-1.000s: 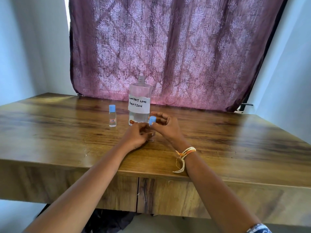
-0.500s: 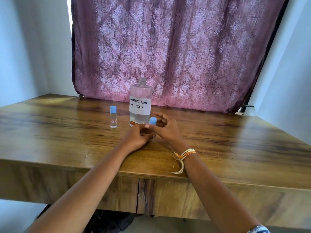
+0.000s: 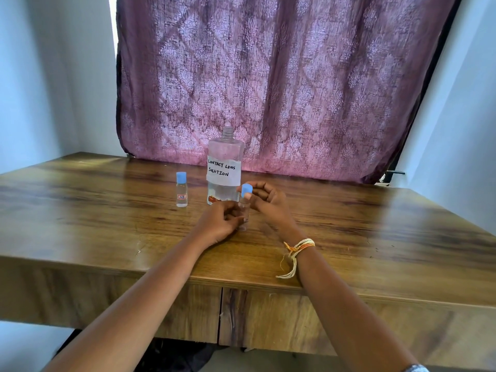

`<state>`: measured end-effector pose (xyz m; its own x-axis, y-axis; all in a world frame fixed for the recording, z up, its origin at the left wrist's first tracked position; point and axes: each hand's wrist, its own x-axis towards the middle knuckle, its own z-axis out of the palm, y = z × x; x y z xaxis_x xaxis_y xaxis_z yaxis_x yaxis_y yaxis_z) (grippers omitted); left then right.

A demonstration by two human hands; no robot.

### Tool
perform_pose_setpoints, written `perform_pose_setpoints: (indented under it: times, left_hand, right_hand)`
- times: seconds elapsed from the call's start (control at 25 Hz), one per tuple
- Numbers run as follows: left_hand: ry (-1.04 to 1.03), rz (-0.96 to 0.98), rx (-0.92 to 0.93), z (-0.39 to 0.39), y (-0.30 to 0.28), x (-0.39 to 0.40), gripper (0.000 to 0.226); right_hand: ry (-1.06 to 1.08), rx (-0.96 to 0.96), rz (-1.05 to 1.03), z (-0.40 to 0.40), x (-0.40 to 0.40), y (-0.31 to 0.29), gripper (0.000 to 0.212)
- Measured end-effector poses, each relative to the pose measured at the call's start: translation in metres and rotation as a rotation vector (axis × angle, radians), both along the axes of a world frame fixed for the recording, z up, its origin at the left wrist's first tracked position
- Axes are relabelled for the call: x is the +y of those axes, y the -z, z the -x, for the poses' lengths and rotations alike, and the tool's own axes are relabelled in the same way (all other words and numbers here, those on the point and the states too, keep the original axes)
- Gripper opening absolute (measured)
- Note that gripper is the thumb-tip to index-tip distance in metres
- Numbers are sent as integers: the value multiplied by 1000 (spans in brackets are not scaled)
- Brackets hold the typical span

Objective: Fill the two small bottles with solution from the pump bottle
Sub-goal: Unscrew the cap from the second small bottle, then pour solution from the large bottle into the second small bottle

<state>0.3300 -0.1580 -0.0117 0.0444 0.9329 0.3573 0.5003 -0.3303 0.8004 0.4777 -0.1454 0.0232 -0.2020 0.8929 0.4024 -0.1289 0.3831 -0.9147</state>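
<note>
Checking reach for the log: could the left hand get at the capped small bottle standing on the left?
Probably yes: bare tabletop lies between the left hand and that capped bottle, though the hand now holds the other small bottle.

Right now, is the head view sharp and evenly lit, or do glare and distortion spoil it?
Head view: backlit through the curtain, a bright gap at its left edge; soft sheen on the table; wide-angle bend tilts the walls; the label on the big bottle reads clearly; hands slightly soft.
</note>
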Motion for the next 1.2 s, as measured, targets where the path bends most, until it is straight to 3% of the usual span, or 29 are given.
perform_pose_setpoints:
  times: [0.16, 0.24, 0.4, 0.48, 0.8, 0.96, 1.04, 1.2]
  left_hand:
    - [-29, 5, 0, -1, 0, 0, 24]
    - [-92, -7, -14, 0, 0, 1, 25]
    - [-245, -9, -28, 4, 0, 1, 36]
    - [-279, -4, -19, 5, 1, 2, 38]
    - [-292, 13, -44, 6, 2, 4, 42]
    - [-318, -66, -90, 6, 0, 1, 31]
    - [-345, -64, -114, 6, -2, 1, 28]
    - [-351, -26, -90, 13, -6, 3, 27]
  right_hand:
    - [63, 165, 152, -4, 6, -3, 27]
    - [164, 116, 185, -7, 12, -1, 28]
    - [436, -601, -77, -14, 20, 10, 24]
    - [426, -786, -153, -16, 17, 16, 23]
    - [421, -976, -114, -20, 12, 15, 29]
    - [464, -1037, -137, -20, 13, 16, 42]
    - [521, -1015, -146, -19, 13, 16, 47]
    - [623, -824, -221, -12, 9, 15, 30]
